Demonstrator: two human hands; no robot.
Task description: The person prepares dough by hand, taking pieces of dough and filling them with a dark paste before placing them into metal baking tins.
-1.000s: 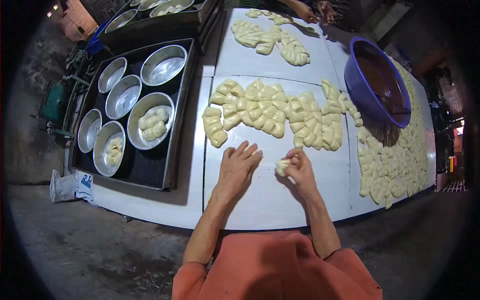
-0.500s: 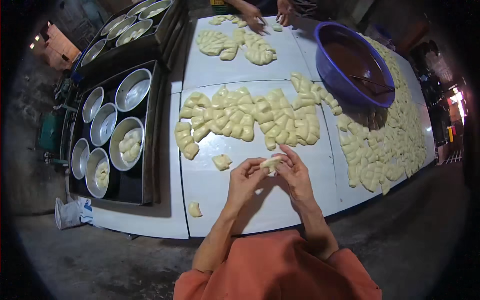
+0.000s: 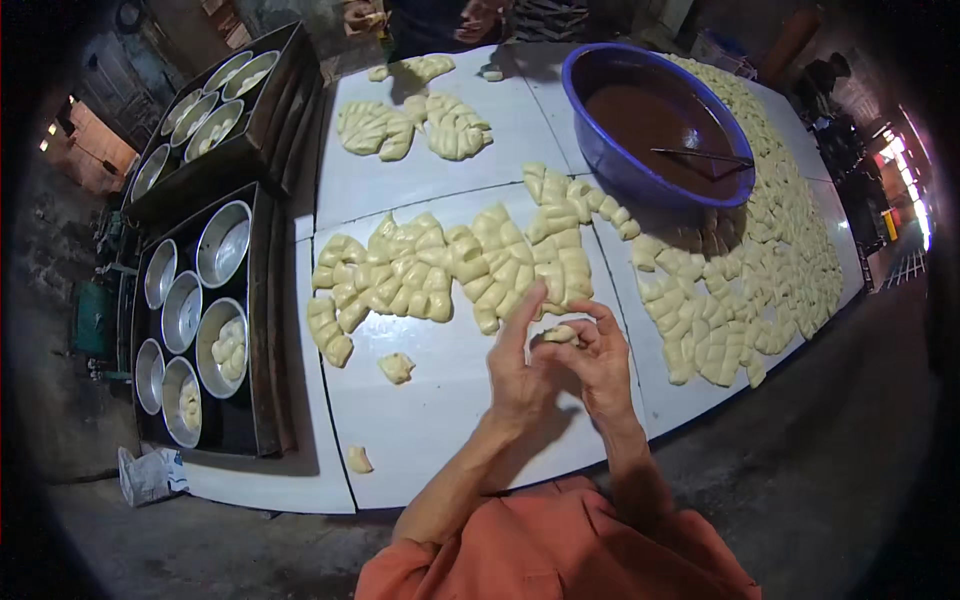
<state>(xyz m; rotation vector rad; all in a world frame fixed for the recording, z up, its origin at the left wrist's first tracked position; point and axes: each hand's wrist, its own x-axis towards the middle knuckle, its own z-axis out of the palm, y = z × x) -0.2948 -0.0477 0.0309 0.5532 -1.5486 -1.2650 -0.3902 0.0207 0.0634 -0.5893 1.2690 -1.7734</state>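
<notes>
Above the front of the white table, my right hand [image 3: 600,368] is closed around a small piece of pale dough [image 3: 560,334], pinched between thumb and fingers. Beside it my left hand [image 3: 518,375] is open, its fingers stretched away from me and its palm turned toward the dough. Just past my hands lies a wide sheet of cut dough pieces [image 3: 400,270], packed side by side. Left of my hands a single dough piece [image 3: 396,368] lies apart, and a smaller dough piece [image 3: 359,460] rests closer to me.
At left, a black tray [image 3: 262,330] holds round metal pans [image 3: 224,245], some with dough inside; another tray of pans stands behind. A purple basin [image 3: 590,130] of brown filling sits right of centre, near many dough pieces [image 3: 710,320]. Across the table are another person's hands [image 3: 480,20].
My left hand has let go of the dough and straightened its fingers; the dough stays in my right hand. The whole view has shifted. The other person's hands have lifted off the table.
</notes>
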